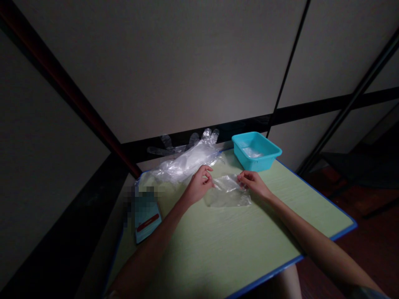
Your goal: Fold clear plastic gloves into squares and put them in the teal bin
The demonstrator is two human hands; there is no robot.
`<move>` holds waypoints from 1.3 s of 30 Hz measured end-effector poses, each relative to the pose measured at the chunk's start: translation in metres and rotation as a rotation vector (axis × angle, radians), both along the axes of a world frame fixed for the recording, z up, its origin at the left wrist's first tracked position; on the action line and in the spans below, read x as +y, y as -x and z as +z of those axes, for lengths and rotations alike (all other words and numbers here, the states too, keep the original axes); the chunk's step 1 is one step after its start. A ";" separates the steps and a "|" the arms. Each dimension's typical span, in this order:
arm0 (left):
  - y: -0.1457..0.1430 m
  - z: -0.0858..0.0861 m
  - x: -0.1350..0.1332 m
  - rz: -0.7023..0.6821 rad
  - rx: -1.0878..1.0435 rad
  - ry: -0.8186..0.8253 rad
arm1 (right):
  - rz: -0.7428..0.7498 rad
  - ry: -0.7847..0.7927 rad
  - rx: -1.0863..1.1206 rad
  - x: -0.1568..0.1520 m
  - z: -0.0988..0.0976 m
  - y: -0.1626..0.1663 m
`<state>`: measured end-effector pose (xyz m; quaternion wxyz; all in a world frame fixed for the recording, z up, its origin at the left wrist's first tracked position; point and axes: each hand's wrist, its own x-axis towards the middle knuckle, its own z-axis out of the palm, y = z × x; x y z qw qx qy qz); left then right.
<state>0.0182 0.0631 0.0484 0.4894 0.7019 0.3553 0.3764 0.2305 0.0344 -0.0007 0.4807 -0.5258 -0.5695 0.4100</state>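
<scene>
Between my hands lies a clear disposable plastic glove (229, 195), flat and roughly rectangular on the table, its finger shapes not visible. My left hand (200, 182) pinches its upper left corner, with the fingers curled. At the upper right corner, my right hand (252, 182) has the thumb and fingertips closed on the thin plastic. Just beyond my left hand is a loose pile of similar clear plastic gloves (187, 162), some of their fingers sticking up against the wall. A turquoise plastic basket (257, 162) stands beyond my right hand, with clear plastic (252, 152) inside.
The light green table (218, 249) has a blue edge. On its left side lies a flat teal item (148, 224) with a red strip, partly blurred out. Pale panels (193, 66) with dark trim rise right behind the table. A dark seat-like shape (358, 170) is at the right.
</scene>
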 end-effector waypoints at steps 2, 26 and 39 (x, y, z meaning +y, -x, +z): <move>-0.002 -0.004 0.008 0.007 0.003 0.001 | -0.011 -0.009 -0.020 0.001 -0.002 -0.001; -0.022 -0.061 0.056 0.164 0.065 0.062 | -0.165 -0.154 -0.457 0.014 -0.022 -0.012; -0.012 -0.066 0.062 0.308 0.052 0.004 | -0.230 -0.135 -0.590 0.009 -0.022 -0.015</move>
